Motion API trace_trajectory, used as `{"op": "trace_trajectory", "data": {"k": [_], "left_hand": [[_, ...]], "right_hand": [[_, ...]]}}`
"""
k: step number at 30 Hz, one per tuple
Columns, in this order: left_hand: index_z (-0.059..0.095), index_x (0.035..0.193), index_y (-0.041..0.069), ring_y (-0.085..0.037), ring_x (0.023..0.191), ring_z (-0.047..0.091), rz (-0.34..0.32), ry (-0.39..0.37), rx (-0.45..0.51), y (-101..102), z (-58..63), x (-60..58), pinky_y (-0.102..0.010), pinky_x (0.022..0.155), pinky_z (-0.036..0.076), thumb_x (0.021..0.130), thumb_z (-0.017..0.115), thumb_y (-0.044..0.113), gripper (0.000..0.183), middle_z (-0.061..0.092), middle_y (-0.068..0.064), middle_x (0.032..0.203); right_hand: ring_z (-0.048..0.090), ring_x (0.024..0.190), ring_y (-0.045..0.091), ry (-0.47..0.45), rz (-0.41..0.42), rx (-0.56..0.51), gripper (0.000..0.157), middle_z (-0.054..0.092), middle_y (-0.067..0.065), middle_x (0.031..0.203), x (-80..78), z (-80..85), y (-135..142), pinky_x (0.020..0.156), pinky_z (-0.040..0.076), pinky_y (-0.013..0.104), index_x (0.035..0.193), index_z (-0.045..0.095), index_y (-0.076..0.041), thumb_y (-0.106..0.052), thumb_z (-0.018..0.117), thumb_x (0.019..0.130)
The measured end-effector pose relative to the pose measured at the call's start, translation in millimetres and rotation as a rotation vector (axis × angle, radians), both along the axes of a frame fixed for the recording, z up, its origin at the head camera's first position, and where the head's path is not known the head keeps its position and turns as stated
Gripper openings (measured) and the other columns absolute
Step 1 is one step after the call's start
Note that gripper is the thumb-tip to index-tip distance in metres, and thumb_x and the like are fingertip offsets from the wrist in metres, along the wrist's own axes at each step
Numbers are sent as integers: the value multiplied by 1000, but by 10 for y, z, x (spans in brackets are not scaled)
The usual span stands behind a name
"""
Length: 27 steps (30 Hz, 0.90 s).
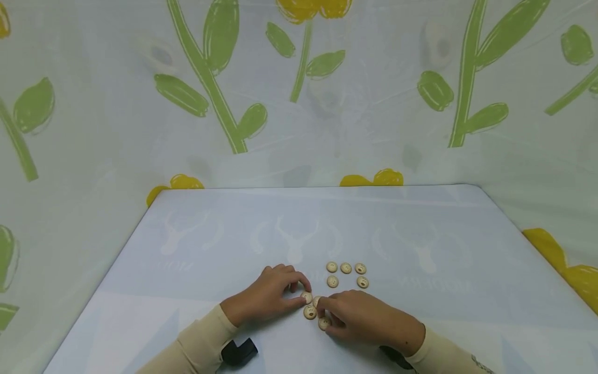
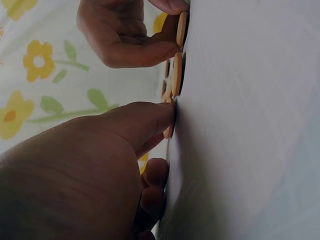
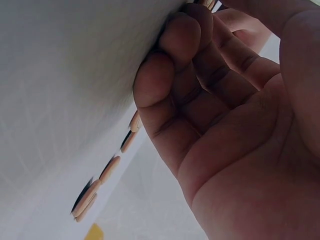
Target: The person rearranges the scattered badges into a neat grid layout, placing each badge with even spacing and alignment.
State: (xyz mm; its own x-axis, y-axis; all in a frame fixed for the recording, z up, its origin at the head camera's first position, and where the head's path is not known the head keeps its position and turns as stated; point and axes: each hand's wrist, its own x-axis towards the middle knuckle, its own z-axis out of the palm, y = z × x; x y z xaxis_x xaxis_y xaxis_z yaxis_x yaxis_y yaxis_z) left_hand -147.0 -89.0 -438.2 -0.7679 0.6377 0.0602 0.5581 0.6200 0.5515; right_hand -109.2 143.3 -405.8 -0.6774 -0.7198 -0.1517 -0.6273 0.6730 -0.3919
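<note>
My left hand (image 1: 268, 295) pinches a round, pale wooden button (image 1: 306, 297) on the table; in the left wrist view its thumb lies against the edge of that button (image 2: 169, 122). Just to the right, my right hand (image 1: 369, 317) has thumb and forefinger around a second button (image 1: 324, 323). Between the hands lies a button with a dark mark (image 1: 310, 312), and another button (image 1: 317, 302) is partly covered by the right forefinger. The curled right fingers (image 3: 180, 40) hide the held button in the right wrist view.
Beyond the hands, several more buttons lie flat in two short rows: a row of three around the middle button (image 1: 345, 268), then a left button (image 1: 332, 281) and a right button (image 1: 362, 282) nearer me. The pale table (image 1: 210, 234) meets a flower-patterned curtain (image 1: 364, 114).
</note>
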Motion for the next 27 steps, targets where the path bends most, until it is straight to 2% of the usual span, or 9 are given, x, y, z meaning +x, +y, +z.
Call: {"op": "trace_trajectory", "data": {"k": [12, 20, 27], "left_hand": [[68, 103, 33, -4, 81, 45, -5, 7, -2, -15, 15, -4, -32, 77, 30, 93, 70, 36, 11, 51, 14, 83], [68, 101, 33, -4, 81, 46, 23, 19, -10, -24, 19, 5, -32, 78, 29, 92, 72, 32, 11, 51, 14, 82], [68, 103, 31, -4, 82, 47, 4, 26, -10, 5, 29, -1, -32, 78, 30, 92, 71, 32, 11, 52, 14, 83]], "right_hand": [[41, 57, -4, 7, 1, -25, 11, 45, -17, 65, -7, -5, -2, 55, 37, 16, 102, 63, -21, -22, 69, 94], [39, 57, -5, 82, 30, -37, 12, 43, -18, 65, -9, -21, 14, 55, 35, 14, 102, 62, -21, -21, 69, 92], [38, 56, -5, 53, 8, -30, 11, 43, -18, 64, -5, 10, 37, 54, 34, 14, 102, 62, -20, -21, 68, 93]]}}
